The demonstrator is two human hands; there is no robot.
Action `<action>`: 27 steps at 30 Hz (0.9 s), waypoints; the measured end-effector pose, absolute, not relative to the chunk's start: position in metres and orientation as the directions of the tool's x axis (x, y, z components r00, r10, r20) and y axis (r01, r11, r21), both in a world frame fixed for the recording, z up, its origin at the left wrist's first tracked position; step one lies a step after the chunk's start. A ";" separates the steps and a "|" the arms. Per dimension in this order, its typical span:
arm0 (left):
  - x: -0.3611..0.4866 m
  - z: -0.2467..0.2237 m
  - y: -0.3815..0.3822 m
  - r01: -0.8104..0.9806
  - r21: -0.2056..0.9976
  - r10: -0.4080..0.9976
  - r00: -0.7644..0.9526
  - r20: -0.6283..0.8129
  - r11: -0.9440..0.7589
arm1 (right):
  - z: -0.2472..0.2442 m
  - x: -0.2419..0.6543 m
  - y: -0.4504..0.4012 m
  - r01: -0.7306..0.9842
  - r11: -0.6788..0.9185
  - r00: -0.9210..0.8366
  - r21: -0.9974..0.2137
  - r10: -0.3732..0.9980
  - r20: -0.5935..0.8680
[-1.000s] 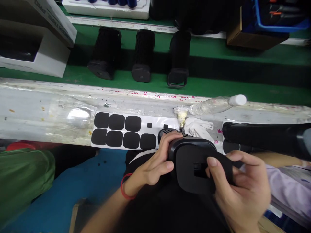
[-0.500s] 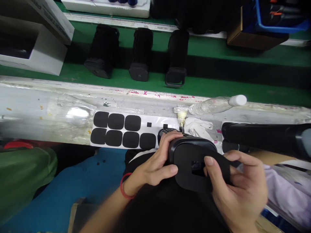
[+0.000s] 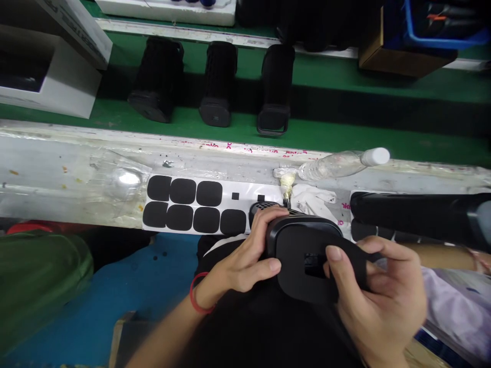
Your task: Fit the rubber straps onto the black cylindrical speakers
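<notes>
My left hand (image 3: 245, 258) is still gripping the black speaker (image 3: 303, 255) at my lap, below the pad sheet (image 3: 199, 207); my right hand (image 3: 378, 294) is still clamping it, thumb shifted slightly rightward.

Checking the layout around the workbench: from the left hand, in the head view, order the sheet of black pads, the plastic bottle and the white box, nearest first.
From the left hand:
1. Sheet of black pads, just left of it.
2. Plastic bottle, up right on the ledge.
3. White box, far upper left.
</notes>
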State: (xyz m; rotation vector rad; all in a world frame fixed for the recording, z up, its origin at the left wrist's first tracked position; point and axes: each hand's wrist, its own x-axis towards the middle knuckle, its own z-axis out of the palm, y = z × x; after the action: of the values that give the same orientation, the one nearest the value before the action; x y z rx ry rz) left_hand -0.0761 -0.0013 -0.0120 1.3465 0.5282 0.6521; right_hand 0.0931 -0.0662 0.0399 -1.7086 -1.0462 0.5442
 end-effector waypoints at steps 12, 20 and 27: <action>-0.075 -0.012 -0.001 -0.116 0.989 0.705 0.709 0.014 0.096 | 0.038 0.095 -0.067 0.432 -0.069 0.485 -0.899 0.858 0.167; -0.073 -0.015 -0.003 -0.137 0.987 0.723 0.690 0.035 0.083 | 0.040 0.096 -0.065 0.441 -0.045 0.458 -0.896 0.870 0.182; -0.075 -0.011 0.000 -0.099 0.994 0.688 0.724 0.045 0.039 | 0.042 0.094 -0.065 0.439 -0.100 0.471 -0.893 0.872 0.135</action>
State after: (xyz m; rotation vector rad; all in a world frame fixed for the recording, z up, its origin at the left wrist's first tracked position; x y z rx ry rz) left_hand -0.0748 0.0000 -0.0112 1.4138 0.5242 0.6477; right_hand 0.0939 -0.0648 0.0415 -1.7216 -1.1277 0.5422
